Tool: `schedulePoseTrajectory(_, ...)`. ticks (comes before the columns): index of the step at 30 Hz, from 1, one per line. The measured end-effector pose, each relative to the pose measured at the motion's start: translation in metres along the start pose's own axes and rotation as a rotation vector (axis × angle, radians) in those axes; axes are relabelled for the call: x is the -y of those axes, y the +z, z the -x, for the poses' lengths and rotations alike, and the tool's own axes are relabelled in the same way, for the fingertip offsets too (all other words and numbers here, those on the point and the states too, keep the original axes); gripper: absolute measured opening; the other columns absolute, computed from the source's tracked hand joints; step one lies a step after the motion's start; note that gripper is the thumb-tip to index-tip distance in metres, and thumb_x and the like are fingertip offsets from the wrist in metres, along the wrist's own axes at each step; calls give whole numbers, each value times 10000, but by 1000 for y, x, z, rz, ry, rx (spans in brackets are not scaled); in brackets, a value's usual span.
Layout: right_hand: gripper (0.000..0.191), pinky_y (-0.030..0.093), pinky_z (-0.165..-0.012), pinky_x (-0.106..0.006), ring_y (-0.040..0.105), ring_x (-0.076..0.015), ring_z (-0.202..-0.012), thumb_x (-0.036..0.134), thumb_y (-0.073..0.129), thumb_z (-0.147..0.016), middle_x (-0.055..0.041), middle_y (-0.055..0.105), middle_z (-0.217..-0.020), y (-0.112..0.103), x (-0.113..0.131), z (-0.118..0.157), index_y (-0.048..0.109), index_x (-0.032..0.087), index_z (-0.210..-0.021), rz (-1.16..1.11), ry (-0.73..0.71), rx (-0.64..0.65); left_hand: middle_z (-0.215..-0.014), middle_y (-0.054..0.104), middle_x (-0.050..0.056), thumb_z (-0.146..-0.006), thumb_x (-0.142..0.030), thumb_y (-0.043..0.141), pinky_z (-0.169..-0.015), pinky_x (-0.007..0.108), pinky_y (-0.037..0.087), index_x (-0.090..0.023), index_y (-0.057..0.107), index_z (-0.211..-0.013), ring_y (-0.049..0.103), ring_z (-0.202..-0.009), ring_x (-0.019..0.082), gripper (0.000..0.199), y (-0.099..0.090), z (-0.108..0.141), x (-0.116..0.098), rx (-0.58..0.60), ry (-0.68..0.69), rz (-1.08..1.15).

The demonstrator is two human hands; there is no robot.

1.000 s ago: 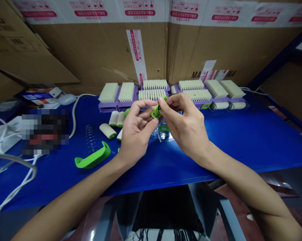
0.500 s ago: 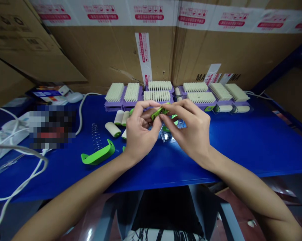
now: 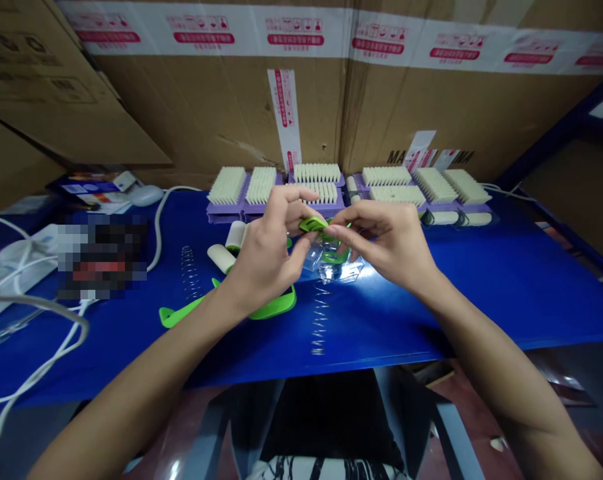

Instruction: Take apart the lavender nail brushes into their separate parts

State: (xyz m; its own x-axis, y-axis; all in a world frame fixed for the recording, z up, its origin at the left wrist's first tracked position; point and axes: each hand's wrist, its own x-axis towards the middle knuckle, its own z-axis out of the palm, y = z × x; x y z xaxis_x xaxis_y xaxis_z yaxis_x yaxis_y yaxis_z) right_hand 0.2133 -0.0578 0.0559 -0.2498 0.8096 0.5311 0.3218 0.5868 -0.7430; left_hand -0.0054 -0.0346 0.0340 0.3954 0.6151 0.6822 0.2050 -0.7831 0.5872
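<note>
In front of me, a small green plastic piece [image 3: 312, 224] is held between both hands. My left hand [image 3: 264, 257] pinches its left end between thumb and fingers. At its right end, the thumb and fingertips of my right hand [image 3: 391, 237] are closed. Below the hands stretches a thin metal coil spring [image 3: 320, 323]; I cannot tell whether it hangs or lies on the table. Behind the fingers is a clear plastic bag [image 3: 339, 271] with green parts. A green bracket [image 3: 276, 305] lies beneath my left wrist, and another green bracket [image 3: 174, 316] is partly covered by the forearm.
Another coil spring [image 3: 190, 272] lies left on the blue table [image 3: 481, 287], near cream rollers [image 3: 221, 258]. Several purple-based brushes with cream bristles [image 3: 227, 185] line the back against a cardboard box [image 3: 206, 107]. White cables [image 3: 71, 340] and a power strip [image 3: 36, 257] occupy the left.
A coil spring now shows below my hands. My left hand has shifted slightly left, and the green piece has turned. The bracket under my left wrist shows more.
</note>
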Motion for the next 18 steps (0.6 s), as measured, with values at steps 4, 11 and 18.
schedulePoseTrajectory(4, 335, 594, -528, -243, 761, -140, -603, 499, 831, -1018, 9, 755, -754, 0, -1, 0, 757, 177, -961, -93, 56, 60, -1113, 802, 29, -987, -127, 700, -890, 324, 714, -269, 546, -1365, 852, -996, 194, 432, -2, 1, 1, -3, -16, 14)
schedulePoseTrajectory(11, 210, 660, -608, -239, 835, -159, -689, 277, 793, -1013, 2, 796, -854, -2, -5, 1, 755, 169, -1189, -72, 3, 91, -1072, 820, 24, -973, -116, 755, -757, 242, 698, -225, 707, -1187, 849, -878, 165, 245, 2, 0, -1, -132, -20, 55)
schedulePoseTrajectory(18, 420, 655, -713, -251, 771, -117, -698, 146, 707, -997, 15, 804, -863, -1, -3, 3, 770, 205, -1409, 76, -120, 63, -977, 873, 26, -972, -170, 813, -692, 236, 673, -185, 818, -1131, 815, -721, 142, 160, -2, -2, -7, -93, -92, 61)
